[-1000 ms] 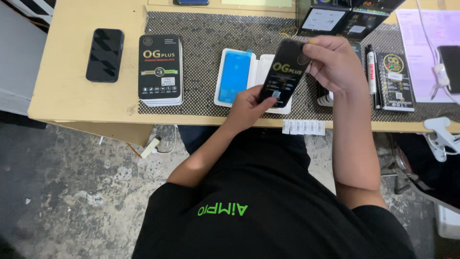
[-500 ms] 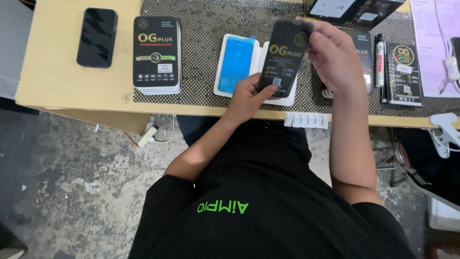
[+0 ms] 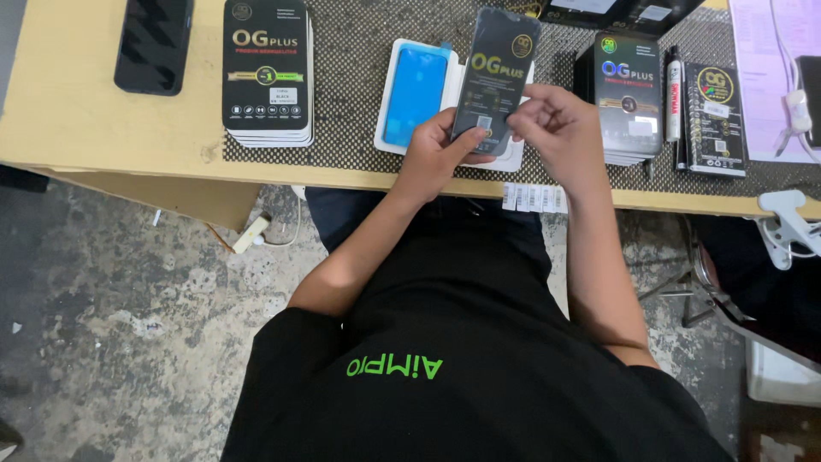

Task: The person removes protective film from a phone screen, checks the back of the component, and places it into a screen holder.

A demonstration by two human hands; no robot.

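From above, a person seated at a wooden table (image 3: 103, 128) holds a black screen panel (image 3: 494, 79) upright over a white tray (image 3: 395, 103) that carries a blue-filmed part (image 3: 414, 96). The left hand (image 3: 432, 154) is closed round the panel's lower edge; the right hand (image 3: 556, 128) pinches its lower right corner, fingers curled. A stack of black boxes (image 3: 267, 73) sits to the left, beside a dark phone (image 3: 154, 43); a second stack (image 3: 629, 94) and a marker (image 3: 673, 81) lie right. The panel appears to be out of its packaging and not yet laid down; any fitting seems undone.
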